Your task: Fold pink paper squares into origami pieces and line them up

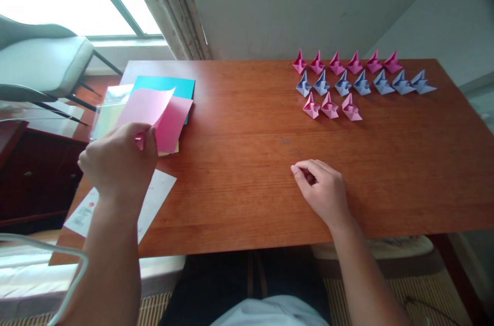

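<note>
The table carried a stack of coloured paper toward its left end. By the stack's near side, the left hand had its fingers clamped on pink paper. The right hand curled nearby, thumb and forefinger together. Farther back, small folded-paper figures stood in three rows.

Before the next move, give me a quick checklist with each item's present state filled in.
1. Left hand has the light pink sheet: ok, pinched at its near side.
2. Only one sheet pinched: cannot tell, the hand hides that edge.
3. Right hand free of paper: ok, loosely curled, nothing seen in it.
4. Folded paper figures apart from both hands: ok, three rows toward the far right of the table.
5. White printed sheet fully visible: not ok, left forearm covers part.
</note>
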`<act>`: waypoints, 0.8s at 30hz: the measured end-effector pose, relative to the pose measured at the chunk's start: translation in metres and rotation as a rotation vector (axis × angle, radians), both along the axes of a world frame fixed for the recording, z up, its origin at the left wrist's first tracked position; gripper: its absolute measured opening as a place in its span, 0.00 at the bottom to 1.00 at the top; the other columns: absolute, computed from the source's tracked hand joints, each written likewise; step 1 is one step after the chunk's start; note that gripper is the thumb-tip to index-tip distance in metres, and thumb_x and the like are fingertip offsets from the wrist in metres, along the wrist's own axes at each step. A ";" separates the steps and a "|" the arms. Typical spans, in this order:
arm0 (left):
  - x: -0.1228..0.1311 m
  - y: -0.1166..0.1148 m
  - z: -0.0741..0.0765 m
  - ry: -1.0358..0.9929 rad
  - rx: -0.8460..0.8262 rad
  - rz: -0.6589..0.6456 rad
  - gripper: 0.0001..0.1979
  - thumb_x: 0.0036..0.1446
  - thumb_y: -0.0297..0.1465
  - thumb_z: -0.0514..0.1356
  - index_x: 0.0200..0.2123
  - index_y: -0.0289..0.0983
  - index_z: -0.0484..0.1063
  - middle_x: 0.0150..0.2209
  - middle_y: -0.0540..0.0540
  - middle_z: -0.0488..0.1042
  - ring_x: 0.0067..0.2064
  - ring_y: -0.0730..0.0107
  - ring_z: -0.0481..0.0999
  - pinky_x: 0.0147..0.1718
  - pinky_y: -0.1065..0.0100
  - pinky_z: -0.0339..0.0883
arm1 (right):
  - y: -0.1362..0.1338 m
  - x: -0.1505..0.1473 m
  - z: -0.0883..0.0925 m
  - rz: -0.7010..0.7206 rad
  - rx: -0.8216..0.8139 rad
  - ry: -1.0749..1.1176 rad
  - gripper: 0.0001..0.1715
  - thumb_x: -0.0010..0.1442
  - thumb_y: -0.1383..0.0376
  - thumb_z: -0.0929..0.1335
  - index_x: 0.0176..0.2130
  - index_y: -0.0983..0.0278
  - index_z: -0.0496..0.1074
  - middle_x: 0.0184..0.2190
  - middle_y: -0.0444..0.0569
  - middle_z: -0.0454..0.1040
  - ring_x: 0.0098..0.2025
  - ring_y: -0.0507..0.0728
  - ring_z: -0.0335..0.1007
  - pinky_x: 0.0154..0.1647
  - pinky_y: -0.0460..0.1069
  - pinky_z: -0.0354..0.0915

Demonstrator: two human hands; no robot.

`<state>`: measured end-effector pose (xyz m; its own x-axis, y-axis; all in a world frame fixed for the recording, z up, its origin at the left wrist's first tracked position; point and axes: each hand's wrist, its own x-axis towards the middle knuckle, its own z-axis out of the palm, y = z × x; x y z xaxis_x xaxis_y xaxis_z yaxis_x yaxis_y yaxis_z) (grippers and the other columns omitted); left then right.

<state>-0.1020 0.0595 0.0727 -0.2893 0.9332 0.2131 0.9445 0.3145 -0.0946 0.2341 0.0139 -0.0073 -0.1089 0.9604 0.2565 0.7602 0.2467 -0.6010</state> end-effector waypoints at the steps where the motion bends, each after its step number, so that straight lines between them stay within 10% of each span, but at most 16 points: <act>1: -0.001 -0.001 -0.003 -0.027 0.071 -0.057 0.23 0.71 0.43 0.49 0.49 0.35 0.78 0.45 0.37 0.83 0.43 0.51 0.81 0.33 0.62 0.61 | 0.000 0.000 0.000 0.001 0.001 0.000 0.12 0.68 0.63 0.67 0.31 0.61 0.72 0.25 0.43 0.72 0.28 0.53 0.66 0.33 0.50 0.61; 7: 0.027 -0.024 -0.027 -0.234 0.343 -0.701 0.05 0.66 0.31 0.62 0.42 0.40 0.78 0.44 0.49 0.85 0.41 0.65 0.84 0.39 0.68 0.71 | -0.002 0.001 0.004 -0.042 0.008 0.123 0.07 0.68 0.63 0.68 0.38 0.61 0.76 0.30 0.45 0.76 0.28 0.53 0.68 0.31 0.50 0.64; 11: 0.063 -0.052 -0.041 -0.343 0.233 -0.983 0.07 0.64 0.26 0.63 0.46 0.38 0.76 0.45 0.47 0.84 0.42 0.65 0.84 0.44 0.66 0.72 | -0.010 0.008 0.008 -0.075 0.002 0.297 0.14 0.67 0.64 0.69 0.52 0.58 0.75 0.46 0.50 0.78 0.41 0.57 0.76 0.37 0.51 0.71; 17: 0.081 -0.080 -0.055 -0.476 0.115 -1.137 0.10 0.65 0.21 0.60 0.48 0.34 0.74 0.47 0.45 0.83 0.44 0.63 0.83 0.45 0.64 0.72 | -0.028 0.017 0.019 0.204 0.005 0.191 0.31 0.60 0.76 0.65 0.59 0.57 0.69 0.60 0.53 0.72 0.64 0.64 0.66 0.63 0.63 0.67; 24: 0.075 -0.089 -0.044 -0.634 -0.003 -1.082 0.07 0.65 0.23 0.60 0.45 0.36 0.74 0.44 0.47 0.83 0.41 0.66 0.82 0.42 0.65 0.72 | -0.043 0.018 0.024 0.342 -0.014 0.169 0.16 0.64 0.76 0.68 0.48 0.59 0.75 0.50 0.51 0.79 0.56 0.60 0.72 0.59 0.57 0.69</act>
